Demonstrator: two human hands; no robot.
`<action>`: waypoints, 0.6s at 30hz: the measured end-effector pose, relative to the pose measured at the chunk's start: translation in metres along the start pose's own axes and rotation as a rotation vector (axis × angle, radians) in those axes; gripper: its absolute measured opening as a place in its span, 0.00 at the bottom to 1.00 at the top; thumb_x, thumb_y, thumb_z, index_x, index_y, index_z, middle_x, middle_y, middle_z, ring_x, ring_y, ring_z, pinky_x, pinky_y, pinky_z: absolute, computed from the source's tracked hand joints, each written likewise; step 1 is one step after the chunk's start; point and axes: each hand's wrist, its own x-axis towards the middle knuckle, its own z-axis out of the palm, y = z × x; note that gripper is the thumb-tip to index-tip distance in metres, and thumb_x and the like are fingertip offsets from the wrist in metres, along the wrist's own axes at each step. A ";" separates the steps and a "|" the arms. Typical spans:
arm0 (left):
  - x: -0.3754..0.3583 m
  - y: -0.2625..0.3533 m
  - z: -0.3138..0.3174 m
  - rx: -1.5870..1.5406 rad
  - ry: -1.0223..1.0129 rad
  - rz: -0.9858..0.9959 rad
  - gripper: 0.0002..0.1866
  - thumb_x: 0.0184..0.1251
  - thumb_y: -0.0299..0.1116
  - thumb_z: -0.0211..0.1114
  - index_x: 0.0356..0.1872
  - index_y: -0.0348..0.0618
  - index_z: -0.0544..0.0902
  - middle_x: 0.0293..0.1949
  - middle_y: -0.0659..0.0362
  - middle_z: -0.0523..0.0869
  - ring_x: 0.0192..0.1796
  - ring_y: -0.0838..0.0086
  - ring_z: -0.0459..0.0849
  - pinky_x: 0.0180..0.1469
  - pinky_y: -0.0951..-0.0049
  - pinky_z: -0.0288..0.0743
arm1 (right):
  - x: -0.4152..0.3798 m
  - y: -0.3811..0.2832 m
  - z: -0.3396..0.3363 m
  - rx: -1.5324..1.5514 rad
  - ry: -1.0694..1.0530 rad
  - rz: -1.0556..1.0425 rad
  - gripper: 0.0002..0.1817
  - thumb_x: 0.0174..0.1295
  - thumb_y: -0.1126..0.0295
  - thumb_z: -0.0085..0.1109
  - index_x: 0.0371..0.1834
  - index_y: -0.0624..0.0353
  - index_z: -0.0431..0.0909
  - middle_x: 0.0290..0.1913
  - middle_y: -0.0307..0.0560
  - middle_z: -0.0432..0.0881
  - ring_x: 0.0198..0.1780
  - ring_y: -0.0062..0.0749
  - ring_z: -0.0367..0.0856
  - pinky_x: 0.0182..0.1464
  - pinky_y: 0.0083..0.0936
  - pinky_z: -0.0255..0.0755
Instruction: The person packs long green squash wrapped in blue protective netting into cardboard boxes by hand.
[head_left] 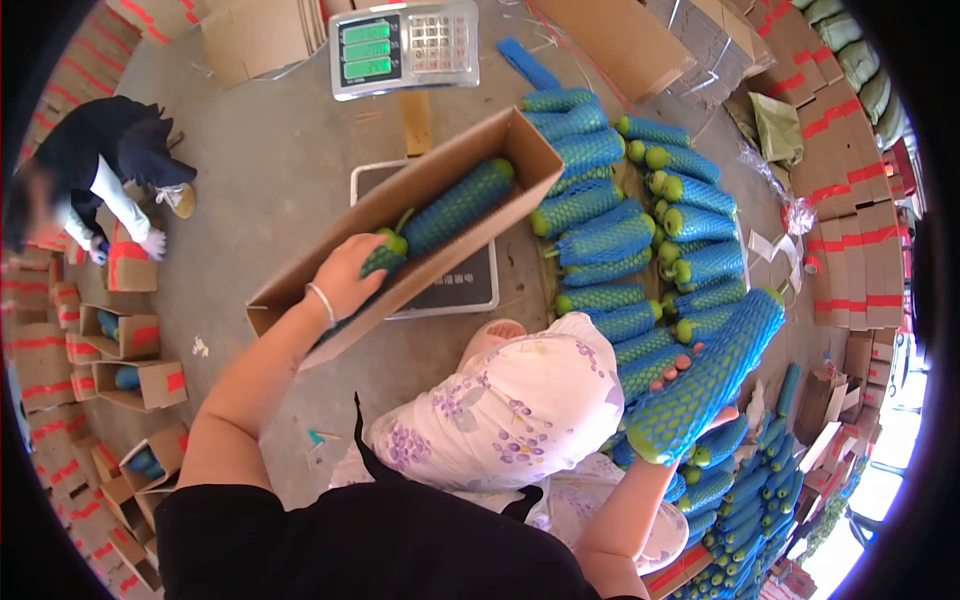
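An open cardboard box [462, 255] rests on the platform of the scale [480, 280]. Inside it lie long green gourds in blue foam netting. One gourd [465, 205] fills the far end, and my left hand [350, 268] is closed around the near gourd [386, 252], whose stem end shows above my fingers. Part of that gourd is hidden by my arm and the box wall. On the right, my right hand [676, 374] holds a large netted gourd [710, 380] from below, tilted in the air. My fingertips curl over its side.
The scale's display [403, 48] stands beyond the box. Rows of netted gourds [605, 240] lie on the floor to the right. A co-worker [110, 170] crouches at the left by a small box [132, 268]. Open boxes [125, 333] with gourds line the left side.
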 end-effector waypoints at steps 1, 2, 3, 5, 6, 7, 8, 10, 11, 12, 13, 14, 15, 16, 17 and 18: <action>0.006 0.018 -0.002 -0.124 0.055 0.048 0.22 0.55 0.27 0.62 0.54 0.40 0.74 0.52 0.48 0.76 0.55 0.57 0.75 0.60 0.67 0.67 | 0.003 -0.003 0.007 0.040 -0.091 0.016 0.58 0.41 0.33 0.64 0.69 0.58 0.50 0.52 0.54 0.72 0.49 0.45 0.74 0.49 0.45 0.73; 0.013 0.040 -0.002 -0.363 0.079 0.055 0.19 0.58 0.23 0.59 0.53 0.39 0.75 0.49 0.50 0.78 0.52 0.63 0.79 0.57 0.70 0.70 | 0.008 -0.006 0.016 0.074 -0.138 0.030 0.58 0.42 0.32 0.62 0.70 0.58 0.48 0.53 0.56 0.71 0.51 0.46 0.73 0.49 0.46 0.73; 0.018 0.067 -0.006 -0.557 0.070 0.067 0.17 0.60 0.23 0.58 0.52 0.37 0.75 0.48 0.52 0.79 0.51 0.70 0.80 0.55 0.72 0.72 | 0.015 -0.008 0.031 0.075 -0.148 0.026 0.58 0.42 0.32 0.62 0.70 0.58 0.48 0.53 0.56 0.71 0.51 0.46 0.73 0.49 0.46 0.73; 0.023 0.109 -0.009 -0.856 -0.107 0.090 0.18 0.66 0.26 0.55 0.57 0.39 0.72 0.49 0.55 0.81 0.54 0.73 0.77 0.58 0.71 0.69 | 0.030 -0.011 0.072 0.043 -0.150 0.116 0.59 0.43 0.31 0.60 0.70 0.59 0.47 0.55 0.56 0.71 0.53 0.48 0.73 0.49 0.47 0.73; 0.029 0.123 -0.004 -1.110 -0.206 0.186 0.23 0.65 0.34 0.59 0.60 0.40 0.68 0.52 0.53 0.78 0.54 0.69 0.77 0.59 0.68 0.68 | 0.035 -0.008 0.099 0.034 -0.120 0.136 0.60 0.44 0.28 0.57 0.70 0.63 0.47 0.58 0.57 0.69 0.56 0.49 0.71 0.54 0.46 0.70; 0.032 0.143 -0.004 -1.110 -0.205 0.189 0.23 0.65 0.34 0.59 0.60 0.40 0.68 0.52 0.53 0.78 0.54 0.69 0.77 0.59 0.68 0.68 | 0.039 -0.004 0.116 0.034 -0.122 0.135 0.60 0.44 0.28 0.57 0.70 0.63 0.47 0.58 0.57 0.69 0.56 0.49 0.71 0.54 0.46 0.70; 0.033 0.166 -0.009 -1.373 -0.333 0.162 0.28 0.63 0.40 0.62 0.61 0.40 0.67 0.53 0.53 0.78 0.55 0.70 0.76 0.60 0.69 0.68 | 0.044 -0.001 0.130 -0.253 -0.106 0.094 0.60 0.45 0.28 0.55 0.70 0.65 0.47 0.60 0.58 0.67 0.57 0.49 0.70 0.56 0.45 0.67; 0.035 0.177 -0.017 -1.636 -0.475 0.137 0.33 0.60 0.46 0.64 0.62 0.39 0.66 0.54 0.53 0.77 0.56 0.70 0.76 0.61 0.70 0.67 | 0.051 0.002 0.168 -0.614 -0.134 0.078 0.58 0.49 0.29 0.51 0.69 0.69 0.47 0.63 0.60 0.64 0.60 0.49 0.68 0.60 0.42 0.64; 0.034 0.171 -0.022 -1.655 -0.615 0.121 0.39 0.55 0.49 0.67 0.64 0.40 0.62 0.55 0.49 0.75 0.56 0.65 0.76 0.61 0.63 0.68 | 0.053 0.001 0.185 -0.689 -0.180 0.110 0.57 0.51 0.30 0.50 0.69 0.71 0.48 0.64 0.61 0.63 0.61 0.49 0.67 0.61 0.41 0.62; 0.034 0.163 -0.028 -1.669 -0.755 0.105 0.45 0.51 0.52 0.69 0.66 0.41 0.59 0.56 0.46 0.73 0.56 0.60 0.76 0.61 0.57 0.68 | 0.053 0.001 0.188 -0.735 -0.225 0.005 0.52 0.55 0.33 0.48 0.68 0.71 0.51 0.63 0.62 0.64 0.59 0.49 0.70 0.59 0.41 0.64; 0.036 0.148 -0.036 -1.653 -0.707 -0.075 0.49 0.44 0.51 0.73 0.65 0.40 0.59 0.53 0.46 0.75 0.54 0.58 0.77 0.59 0.56 0.71 | 0.050 -0.003 0.183 -0.738 -0.220 0.005 0.52 0.55 0.33 0.48 0.68 0.71 0.51 0.63 0.62 0.64 0.59 0.49 0.70 0.59 0.41 0.64; 0.036 0.137 -0.053 -1.622 -0.696 -0.141 0.48 0.43 0.49 0.73 0.65 0.39 0.60 0.50 0.46 0.77 0.51 0.58 0.80 0.56 0.55 0.74 | 0.042 -0.010 0.172 -0.742 -0.196 -0.019 0.51 0.56 0.34 0.49 0.67 0.71 0.53 0.61 0.63 0.66 0.57 0.49 0.72 0.58 0.40 0.65; 0.041 0.114 -0.054 -1.485 -0.524 -0.149 0.47 0.44 0.48 0.73 0.64 0.38 0.60 0.49 0.48 0.78 0.48 0.61 0.81 0.55 0.60 0.75 | 0.033 -0.016 0.160 -0.746 -0.166 -0.044 0.49 0.57 0.35 0.49 0.66 0.71 0.55 0.60 0.64 0.68 0.55 0.49 0.74 0.58 0.40 0.66; 0.044 0.108 -0.065 -1.292 -0.429 -0.132 0.46 0.46 0.45 0.73 0.64 0.37 0.60 0.51 0.50 0.77 0.50 0.65 0.80 0.56 0.67 0.73 | 0.024 -0.019 0.150 -0.768 -0.098 -0.085 0.45 0.58 0.39 0.50 0.63 0.72 0.60 0.55 0.63 0.72 0.50 0.47 0.78 0.55 0.38 0.68; 0.049 0.088 -0.064 -1.049 -0.370 -0.163 0.45 0.47 0.45 0.72 0.65 0.37 0.60 0.52 0.50 0.77 0.51 0.67 0.79 0.56 0.67 0.72 | 0.013 -0.023 0.138 -0.771 -0.082 -0.070 0.45 0.58 0.39 0.50 0.63 0.72 0.60 0.55 0.63 0.72 0.50 0.47 0.78 0.55 0.38 0.68; 0.052 0.064 -0.057 -0.804 -0.308 -0.193 0.45 0.48 0.45 0.71 0.65 0.37 0.60 0.53 0.51 0.77 0.52 0.69 0.77 0.56 0.67 0.70 | 0.003 -0.028 0.125 -0.803 -0.010 -0.047 0.43 0.59 0.42 0.51 0.63 0.72 0.61 0.53 0.61 0.74 0.49 0.44 0.78 0.55 0.36 0.68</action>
